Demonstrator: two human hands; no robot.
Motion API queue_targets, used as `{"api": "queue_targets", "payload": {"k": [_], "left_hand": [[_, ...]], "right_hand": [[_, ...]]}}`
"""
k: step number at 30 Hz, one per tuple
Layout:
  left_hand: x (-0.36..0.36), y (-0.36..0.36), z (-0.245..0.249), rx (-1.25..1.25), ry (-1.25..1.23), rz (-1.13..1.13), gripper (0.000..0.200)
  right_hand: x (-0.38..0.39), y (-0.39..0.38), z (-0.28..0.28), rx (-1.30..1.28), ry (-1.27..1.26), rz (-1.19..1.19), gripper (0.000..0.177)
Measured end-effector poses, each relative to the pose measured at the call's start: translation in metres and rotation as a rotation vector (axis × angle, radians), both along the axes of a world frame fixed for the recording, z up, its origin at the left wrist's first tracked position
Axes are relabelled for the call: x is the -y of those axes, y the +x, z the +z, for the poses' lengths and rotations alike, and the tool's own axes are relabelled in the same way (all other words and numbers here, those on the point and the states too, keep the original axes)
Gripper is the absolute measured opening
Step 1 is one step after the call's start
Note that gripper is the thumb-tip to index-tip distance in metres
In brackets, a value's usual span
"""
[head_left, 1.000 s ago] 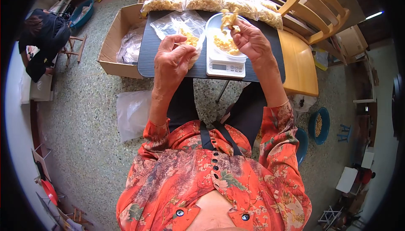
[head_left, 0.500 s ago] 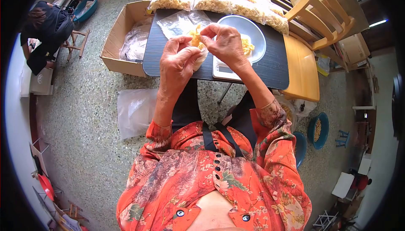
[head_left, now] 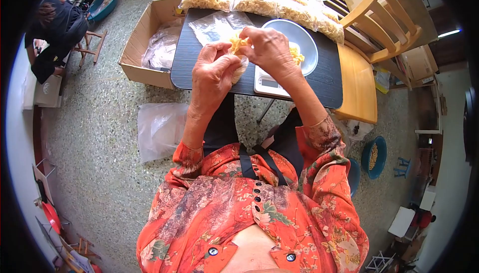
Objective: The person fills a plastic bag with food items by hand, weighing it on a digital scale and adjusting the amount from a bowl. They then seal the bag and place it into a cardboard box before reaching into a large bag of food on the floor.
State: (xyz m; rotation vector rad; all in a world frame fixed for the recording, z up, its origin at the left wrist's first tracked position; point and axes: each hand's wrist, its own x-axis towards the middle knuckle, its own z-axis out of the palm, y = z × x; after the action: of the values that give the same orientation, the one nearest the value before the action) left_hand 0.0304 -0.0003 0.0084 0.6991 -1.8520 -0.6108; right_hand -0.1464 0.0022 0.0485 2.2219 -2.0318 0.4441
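Note:
Over the front of the dark table (head_left: 197, 56), my left hand (head_left: 213, 73) is closed on a small clear plastic bag (head_left: 241, 70) with pale pieces inside. My right hand (head_left: 272, 49) is closed at the bag's mouth, its fingers on yellow dried pieces (head_left: 236, 42) that look like dried food. Partly behind my right hand, a grey bowl (head_left: 310, 41) with more yellow pieces (head_left: 296, 54) rests on a white kitchen scale (head_left: 269, 85). Flat clear bags (head_left: 212, 26) lie behind my left hand.
Filled clear bags (head_left: 254, 2) line the table's far edge. A cardboard box (head_left: 134, 56) with plastic bags stands left, a wooden chair (head_left: 357, 81) right. A plastic sheet (head_left: 159, 131) and a blue basin (head_left: 375, 157) are on the floor. Another person (head_left: 57, 31) sits far left.
My right hand has shifted slightly right, its fingers turned further down over the yellow pieces at the bag's mouth. My left hand stays around the bag. The whole view has shifted a little.

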Motion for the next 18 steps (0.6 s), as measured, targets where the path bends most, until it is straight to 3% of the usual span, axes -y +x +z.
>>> {"api": "queue_targets", "payload": {"k": [2,3,4,6,8,10,12,16,18], "left_hand": [[0.002,0.0,0.0,0.002,0.02,-0.018,0.016],[0.003,0.0,-0.001,0.0,0.009,-0.01,0.016],[0.003,0.0,-0.001,-0.001,-0.002,-0.001,0.016],[0.004,0.002,0.0,0.003,-0.004,0.003,0.016],[0.004,0.003,0.001,0.01,-0.006,0.007,0.015],[0.005,0.002,0.0,0.009,0.007,-0.003,0.015],[0.006,0.004,0.002,0.035,-0.022,0.001,0.015],[0.007,0.009,0.01,0.1,-0.121,0.053,0.016],[0.009,0.016,0.012,0.118,-0.138,0.079,0.015]], "right_hand": [[-0.004,-0.006,0.007,0.202,-0.106,0.12,0.023],[-0.006,-0.009,0.012,0.411,0.044,0.071,0.024],[-0.006,-0.012,0.012,0.41,0.042,0.071,0.024],[-0.006,-0.018,0.012,0.654,0.016,0.026,0.021],[-0.006,-0.017,0.013,0.665,-0.016,-0.021,0.019],[0.002,-0.021,-0.001,0.511,-0.207,-0.025,0.021],[0.009,-0.025,-0.013,0.416,-0.178,-0.048,0.021],[0.014,-0.021,-0.013,0.54,-0.041,-0.059,0.021],[0.016,-0.019,-0.008,0.783,-0.043,-0.066,0.023]]}}
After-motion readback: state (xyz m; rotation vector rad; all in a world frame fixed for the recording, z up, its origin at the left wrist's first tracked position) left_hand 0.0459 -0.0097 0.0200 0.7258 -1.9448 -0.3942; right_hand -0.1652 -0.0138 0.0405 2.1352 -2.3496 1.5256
